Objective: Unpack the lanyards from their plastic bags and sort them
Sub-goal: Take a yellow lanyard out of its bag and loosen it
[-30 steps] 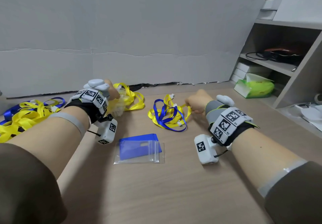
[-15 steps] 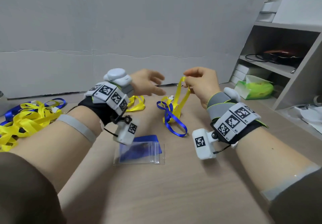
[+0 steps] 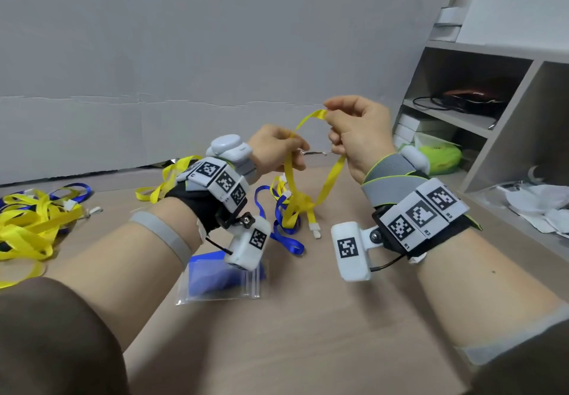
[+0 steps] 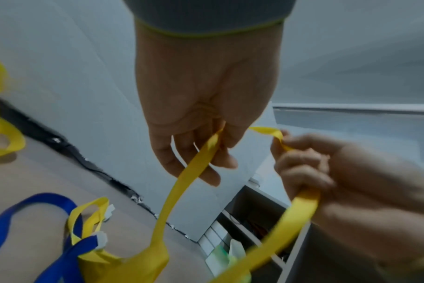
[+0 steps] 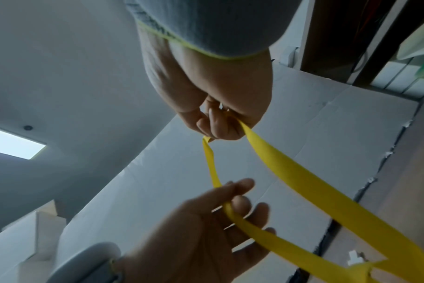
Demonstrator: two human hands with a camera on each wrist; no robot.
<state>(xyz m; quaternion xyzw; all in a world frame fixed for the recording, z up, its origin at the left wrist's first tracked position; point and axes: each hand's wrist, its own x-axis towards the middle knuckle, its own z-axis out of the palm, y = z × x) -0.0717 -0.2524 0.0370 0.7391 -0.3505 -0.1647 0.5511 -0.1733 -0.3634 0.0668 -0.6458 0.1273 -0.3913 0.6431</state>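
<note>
A yellow lanyard (image 3: 328,179) hangs as a loop above the table, held up between both hands. My right hand (image 3: 331,116) pinches the top of the loop, and one strand runs down through its lower fingers (image 5: 218,126). My left hand (image 3: 292,151) grips the other strand, which passes between its thumb and fingers (image 4: 206,153). The lanyard's lower end is still tangled with a blue lanyard (image 3: 284,236) on the table. A clear plastic bag (image 3: 221,284) with a blue insert lies under my left wrist. A pile of yellow and blue lanyards (image 3: 27,225) lies far left.
Another yellow lanyard (image 3: 160,182) lies behind my left wrist near the grey wall. A shelf unit (image 3: 480,136) stands at the right with a green tissue pack (image 3: 440,156) at its foot. Crumpled white wrappers (image 3: 538,207) lie at the right edge.
Both hands rose from the table. My right hand lifted the yellow lanyard out of the yellow-and-blue tangle. My left hand left the back of the table and took hold of the strap.
</note>
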